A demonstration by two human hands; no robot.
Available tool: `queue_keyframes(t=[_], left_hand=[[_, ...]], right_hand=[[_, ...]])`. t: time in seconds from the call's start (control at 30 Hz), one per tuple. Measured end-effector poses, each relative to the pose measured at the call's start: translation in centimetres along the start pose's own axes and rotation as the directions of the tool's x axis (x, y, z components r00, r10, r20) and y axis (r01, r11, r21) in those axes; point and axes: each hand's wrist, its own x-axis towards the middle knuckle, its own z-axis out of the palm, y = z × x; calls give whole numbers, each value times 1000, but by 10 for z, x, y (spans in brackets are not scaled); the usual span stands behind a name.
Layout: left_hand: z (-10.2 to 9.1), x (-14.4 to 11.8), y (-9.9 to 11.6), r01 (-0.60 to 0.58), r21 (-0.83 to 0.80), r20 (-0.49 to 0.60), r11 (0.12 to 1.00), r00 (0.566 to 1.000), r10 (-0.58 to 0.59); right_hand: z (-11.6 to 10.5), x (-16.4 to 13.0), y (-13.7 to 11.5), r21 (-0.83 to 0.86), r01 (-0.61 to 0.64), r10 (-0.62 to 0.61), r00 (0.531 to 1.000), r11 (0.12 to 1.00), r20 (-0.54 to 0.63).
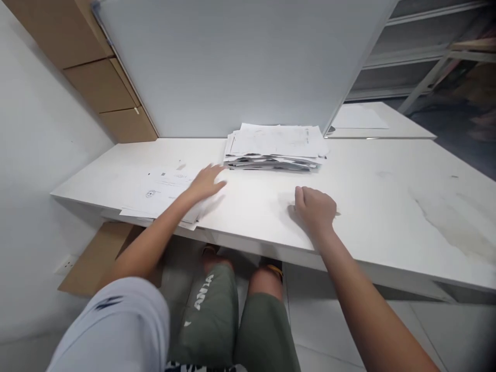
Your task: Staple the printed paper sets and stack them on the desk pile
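Note:
My left hand (206, 183) lies flat, fingers spread, on the right edge of a thin spread of printed sheets (160, 194) at the front left of the white table (387, 206). My right hand (314, 207) rests on the bare tabletop near the front edge with its fingers curled under; a small thin object may poke out beside it, but I cannot tell what. Behind both hands, against the divider, sits a thick untidy stack of papers (276, 146).
A tall white divider panel (232, 62) stands along the back of the table. Cardboard boxes (104, 88) line the wall at the left, with flat cardboard (95, 258) on the floor. A second table with a sheet (358, 119) is beyond. My knees are under the table.

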Motion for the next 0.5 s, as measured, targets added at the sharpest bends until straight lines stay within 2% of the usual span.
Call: queue_keyframes(t=[0.07,0.1,0.17,0.23,0.3,0.37,0.43,0.5], left_hand=[[6,-60,-35,165,100,182,981,966,-181],[11,-83,-49,208,144,212,967,948,-235],[21,-113,-67,215,197,173,957,953,-250],[27,-124,-72,181,203,96,962,974,-204],[27,-123,-72,161,164,55,973,984,-172],[21,-118,-73,198,79,24,977,979,-200],[11,-114,-77,292,-20,-61,956,954,-292],[0,-113,-80,390,-123,-187,913,894,-407]], right_hand=[[-1,1,-2,-15,-16,16,1000,1000,17],[-2,2,-3,-27,-22,23,999,999,30],[-3,2,-4,-56,-30,33,998,998,60],[-4,1,-6,-85,-30,37,996,996,80],[-5,0,-7,-106,-26,36,995,994,95],[-6,0,-9,-120,-30,43,993,992,106],[-6,0,-10,-123,-36,50,993,992,106],[-6,1,-11,-113,-39,50,994,993,96]])
